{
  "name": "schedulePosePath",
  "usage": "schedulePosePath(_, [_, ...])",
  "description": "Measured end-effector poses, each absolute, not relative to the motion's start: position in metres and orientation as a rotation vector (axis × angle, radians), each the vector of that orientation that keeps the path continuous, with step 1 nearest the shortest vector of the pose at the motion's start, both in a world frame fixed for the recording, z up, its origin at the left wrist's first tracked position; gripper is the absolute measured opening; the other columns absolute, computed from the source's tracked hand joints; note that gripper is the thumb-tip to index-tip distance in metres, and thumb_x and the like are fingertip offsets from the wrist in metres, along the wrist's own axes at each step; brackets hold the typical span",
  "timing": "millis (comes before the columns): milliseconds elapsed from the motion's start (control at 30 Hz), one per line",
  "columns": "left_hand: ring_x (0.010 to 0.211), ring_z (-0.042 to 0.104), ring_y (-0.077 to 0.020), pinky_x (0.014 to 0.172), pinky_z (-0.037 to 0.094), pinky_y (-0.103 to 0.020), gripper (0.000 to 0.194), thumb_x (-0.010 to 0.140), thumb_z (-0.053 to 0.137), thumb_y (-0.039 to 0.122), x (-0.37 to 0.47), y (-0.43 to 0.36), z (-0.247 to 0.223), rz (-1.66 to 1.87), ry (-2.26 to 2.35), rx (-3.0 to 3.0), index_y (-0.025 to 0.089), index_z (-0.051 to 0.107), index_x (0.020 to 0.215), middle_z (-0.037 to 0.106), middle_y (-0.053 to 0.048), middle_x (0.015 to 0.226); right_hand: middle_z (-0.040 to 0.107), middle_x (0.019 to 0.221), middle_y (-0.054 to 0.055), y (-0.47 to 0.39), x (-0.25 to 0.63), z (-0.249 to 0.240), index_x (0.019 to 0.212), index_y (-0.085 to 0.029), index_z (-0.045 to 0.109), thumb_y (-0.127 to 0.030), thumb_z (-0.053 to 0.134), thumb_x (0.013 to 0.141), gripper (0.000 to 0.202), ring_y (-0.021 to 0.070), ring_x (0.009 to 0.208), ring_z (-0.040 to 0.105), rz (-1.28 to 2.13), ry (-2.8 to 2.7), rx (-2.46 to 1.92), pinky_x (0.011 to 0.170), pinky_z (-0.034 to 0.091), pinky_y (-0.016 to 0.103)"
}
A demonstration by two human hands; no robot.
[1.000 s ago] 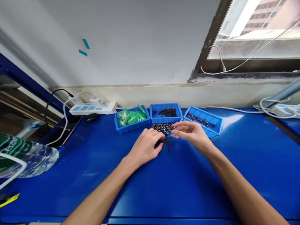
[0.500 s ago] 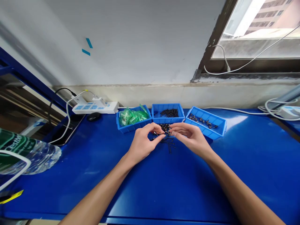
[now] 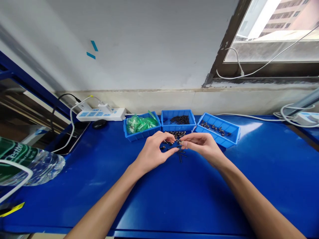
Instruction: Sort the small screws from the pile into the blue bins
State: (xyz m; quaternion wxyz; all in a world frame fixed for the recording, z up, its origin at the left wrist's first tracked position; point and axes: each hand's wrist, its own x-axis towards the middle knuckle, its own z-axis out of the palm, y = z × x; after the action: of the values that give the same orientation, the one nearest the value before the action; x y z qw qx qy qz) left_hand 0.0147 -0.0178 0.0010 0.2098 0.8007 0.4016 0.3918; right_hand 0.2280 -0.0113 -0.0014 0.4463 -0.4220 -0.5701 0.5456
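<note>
My left hand [image 3: 157,149] is over the pile of small screws, its thumb and forefinger apart in a curve, with nothing plain between them. Facing it, my right hand [image 3: 203,146] has thumb and fingertips pinched together; whatever small piece they hold is too small to make out. Beneath and behind the fingers lie short dark screws with shiny heads [image 3: 177,134], partly hidden by the hands. Several long black screws [image 3: 180,156] are scattered just in front of them on the blue table [image 3: 159,199].
Behind the hands stand three blue bins: one with green plastic bags [image 3: 142,123], one with black screws [image 3: 180,119], one with short screws [image 3: 216,128]. A power strip [image 3: 102,114] and a black mouse [image 3: 99,123] are left; a large bottle [image 3: 30,162] stands nearer.
My left thumb and forefinger have spread further apart and shifted slightly right. My right fingertips have closed to a pinch, and more of the screw pile shows between the hands.
</note>
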Motion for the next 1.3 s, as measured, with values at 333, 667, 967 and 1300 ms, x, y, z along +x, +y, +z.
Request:
schedulePosePath(333, [0.099, 0.056, -0.0276, 0.087, 0.053, -0.045, 0.004, 0.089, 0.067, 0.017, 0.005, -0.014, -0.005, 0.659, 1.225, 2.639, 0.018, 0.07, 0.087, 0.068, -0.008, 0.094, 0.071, 0.134, 0.009, -0.011, 0.227, -0.004, 0.124, -0.027, 0.072, -0.031, 0.083, 0.08, 0.045, 0.0275, 0.112, 0.073, 1.14, -1.244, -0.961, 0.099, 0.059, 0.045])
schedulePosePath(667, [0.095, 0.054, -0.0235, 0.087, 0.053, -0.041, 0.007, 0.096, 0.064, 0.014, 0.004, -0.009, -0.007, 0.889, 1.128, 2.638, 0.017, 0.069, 0.093, 0.066, -0.007, 0.093, 0.08, 0.1, 0.008, -0.013, 0.224, -0.004, 0.101, -0.02, 0.078, -0.033, 0.077, 0.08, 0.025, 0.0244, 0.093, 0.077, 1.057, -1.532, -1.089, 0.092, 0.062, 0.04])
schedulePosePath(967, [0.097, 0.056, -0.0242, 0.085, 0.054, -0.041, 0.01, 0.099, 0.061, 0.019, 0.006, -0.012, -0.003, 1.027, 1.092, 2.662, 0.019, 0.071, 0.098, 0.066, -0.008, 0.093, 0.081, 0.085, 0.007, -0.016, 0.221, 0.002, 0.094, -0.017, 0.081, -0.042, 0.087, 0.071, 0.034, 0.0258, 0.081, 0.079, 1.461, -1.458, -1.071, 0.081, 0.065, 0.04])
schedulePosePath(1300, [0.101, 0.057, -0.0254, 0.09, 0.055, -0.044, 0.006, 0.09, 0.073, 0.021, 0.006, -0.015, -0.002, 0.688, 1.115, 2.625, 0.018, 0.071, 0.095, 0.067, -0.007, 0.095, 0.08, 0.102, 0.011, -0.01, 0.227, 0.002, 0.099, -0.02, 0.081, -0.04, 0.086, 0.072, 0.034, 0.0277, 0.093, 0.077, 1.331, -1.271, -1.082, 0.086, 0.061, 0.042])
